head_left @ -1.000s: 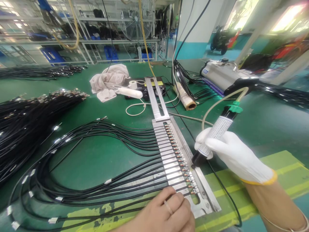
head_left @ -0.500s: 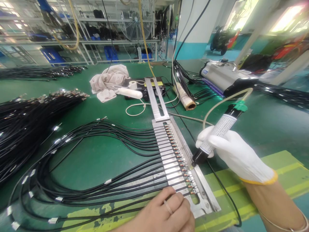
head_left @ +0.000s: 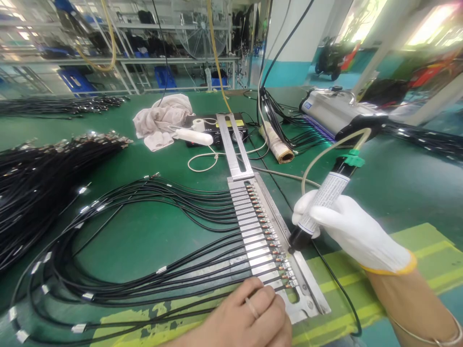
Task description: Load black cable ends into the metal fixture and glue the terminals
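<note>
My right hand (head_left: 352, 233), in a white glove, is closed around a glue syringe (head_left: 321, 202) with a green cap and a pale hose. The syringe's black tip touches the row of small copper cable ends in a metal fixture (head_left: 267, 246). My bare left hand (head_left: 249, 315), a ring on one finger, presses with curled fingers on the near end of the fixture and the black cables (head_left: 144, 241) clamped in it. The cables fan out to the left in loops across the green table.
A large bundle of black cables (head_left: 43, 178) lies at the left. Behind the fixture are a crumpled cloth (head_left: 162, 118), a black control box (head_left: 211, 127), a white handheld tool (head_left: 193, 137), a paper roll (head_left: 277, 144) and a grey lamp unit (head_left: 336, 115). Yellow tape marks the near table edge.
The syringe tip has shifted slightly along the row of cable ends, its upper end rocking right and back. My left hand stays in place.
</note>
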Available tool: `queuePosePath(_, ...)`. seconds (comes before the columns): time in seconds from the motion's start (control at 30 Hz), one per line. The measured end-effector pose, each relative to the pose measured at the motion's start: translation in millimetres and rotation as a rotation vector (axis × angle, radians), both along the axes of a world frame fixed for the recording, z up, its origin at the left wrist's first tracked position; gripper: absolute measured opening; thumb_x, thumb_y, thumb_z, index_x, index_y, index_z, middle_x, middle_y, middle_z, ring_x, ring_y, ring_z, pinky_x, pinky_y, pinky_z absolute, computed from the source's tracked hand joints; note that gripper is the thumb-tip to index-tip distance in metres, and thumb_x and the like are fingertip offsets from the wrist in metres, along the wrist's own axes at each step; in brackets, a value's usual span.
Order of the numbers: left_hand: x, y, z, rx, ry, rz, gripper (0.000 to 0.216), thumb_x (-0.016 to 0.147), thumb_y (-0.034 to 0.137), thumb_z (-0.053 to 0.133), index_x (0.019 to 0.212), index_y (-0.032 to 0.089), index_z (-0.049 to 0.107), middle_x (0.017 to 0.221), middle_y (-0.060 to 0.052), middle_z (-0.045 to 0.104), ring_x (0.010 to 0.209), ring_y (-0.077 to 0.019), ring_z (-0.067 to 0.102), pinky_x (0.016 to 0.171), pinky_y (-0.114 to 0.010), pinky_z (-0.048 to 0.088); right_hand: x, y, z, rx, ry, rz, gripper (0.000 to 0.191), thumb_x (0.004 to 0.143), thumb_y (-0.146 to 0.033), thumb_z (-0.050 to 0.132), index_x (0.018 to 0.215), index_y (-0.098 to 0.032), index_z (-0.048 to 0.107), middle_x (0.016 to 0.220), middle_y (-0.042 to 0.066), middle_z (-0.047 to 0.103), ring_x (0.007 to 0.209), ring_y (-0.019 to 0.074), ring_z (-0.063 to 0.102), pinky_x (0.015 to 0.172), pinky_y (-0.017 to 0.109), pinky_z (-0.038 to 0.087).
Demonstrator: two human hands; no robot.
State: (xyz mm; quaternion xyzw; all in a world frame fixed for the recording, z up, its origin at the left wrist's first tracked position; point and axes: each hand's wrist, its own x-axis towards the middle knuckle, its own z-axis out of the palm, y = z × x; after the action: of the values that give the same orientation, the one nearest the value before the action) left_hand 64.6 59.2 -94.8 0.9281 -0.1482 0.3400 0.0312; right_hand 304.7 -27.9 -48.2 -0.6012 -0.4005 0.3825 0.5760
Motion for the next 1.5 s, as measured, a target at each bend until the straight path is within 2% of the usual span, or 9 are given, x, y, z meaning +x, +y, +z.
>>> queuePosePath(0.57,-0.9,0.3,-3.0,0.019,0.024,-0.003,0.006,0.09,0.016,0.063,0.089,0.012,0.067,0.09,-0.005,0.066,0.082,-0.0176,0.059,0.088,-0.035,0.053,-2.4,0.8,2.4,-0.023,-0.009,0.024,0.027,0.083,-0.044,0.073,0.086,-0.017,0.067,0.069,0.003,0.059,0.058,0.0164,0.05,0.052,0.029,0.041)
queuePosePath(0.9,-3.9,-0.7,3.3,0.042,0.074,0.009,0.005,0.09,0.015,0.063,0.092,0.013,0.067,0.091,-0.004,0.067,0.083,-0.0173,0.061,0.088,-0.034,0.053,-4.2,0.4,5.1,-0.038,-0.027,0.022,0.03,0.082,-0.048,0.073,0.084,-0.018,0.068,0.069,0.004,0.059,0.058,0.0165,0.05,0.052,0.029,0.041)
queuePosePath(1.23,-3.0,0.2,2.7,0.042,0.059,0.005,0.007,0.09,0.013,0.061,0.09,0.013,0.068,0.09,-0.003,0.068,0.081,-0.017,0.06,0.087,-0.034,0.054,-5.0,1.6,4.7,-0.028,0.0,0.007,0.029,0.081,-0.046,0.074,0.085,-0.018,0.068,0.068,0.004,0.06,0.057,0.0161,0.05,0.051,0.029,0.042)
queuePosePath(1.5,-4.2,0.0,3.8,0.037,0.065,0.01,0.007,0.09,0.015,0.062,0.09,0.013,0.068,0.091,-0.004,0.068,0.083,-0.0175,0.061,0.089,-0.034,0.054,-3.7,0.0,2.9,-0.022,-0.003,0.016,0.028,0.084,-0.045,0.072,0.088,-0.018,0.067,0.071,0.003,0.06,0.059,0.0157,0.049,0.053,0.029,0.04)
